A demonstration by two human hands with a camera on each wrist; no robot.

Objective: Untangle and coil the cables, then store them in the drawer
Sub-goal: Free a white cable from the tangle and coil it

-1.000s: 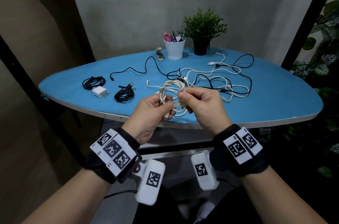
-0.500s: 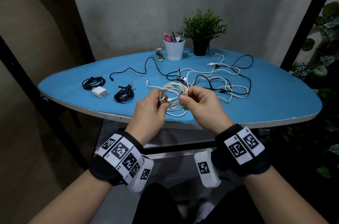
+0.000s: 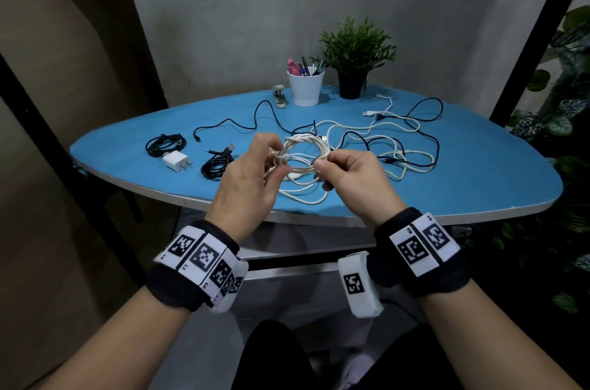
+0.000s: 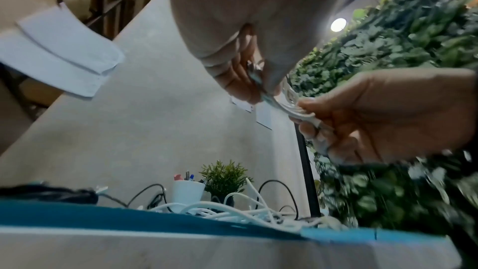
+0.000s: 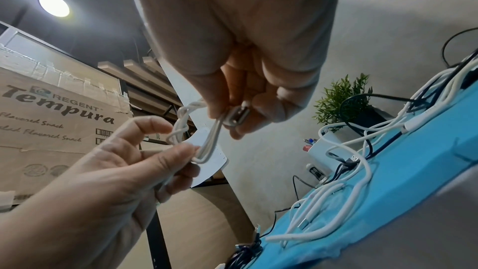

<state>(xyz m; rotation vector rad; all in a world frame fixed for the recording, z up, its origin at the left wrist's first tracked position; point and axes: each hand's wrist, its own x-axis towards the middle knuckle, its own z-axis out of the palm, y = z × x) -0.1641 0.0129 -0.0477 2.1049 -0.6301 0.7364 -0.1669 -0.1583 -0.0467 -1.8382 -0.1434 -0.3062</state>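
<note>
A white cable coil hangs between both hands just above the near part of the blue table. My left hand pinches the coil's left side between thumb and fingers. On its right side my right hand grips the strands. In the right wrist view, the right fingers also clamp the coil's metal USB plug, while the left hand holds the coil's lower loop. A loose tangle of white and black cables lies behind. Two coiled black cables lie at the left.
A white charger plug sits between the black coils. At the table's back stand a white pen cup, a potted plant and a small stapler. Leafy plants line the right side; a cardboard box stands at the left.
Both hands rose a little and moved apart, spreading the white coil into a wider ring. The left wrist rolled inward. The cables on the table stayed put.
</note>
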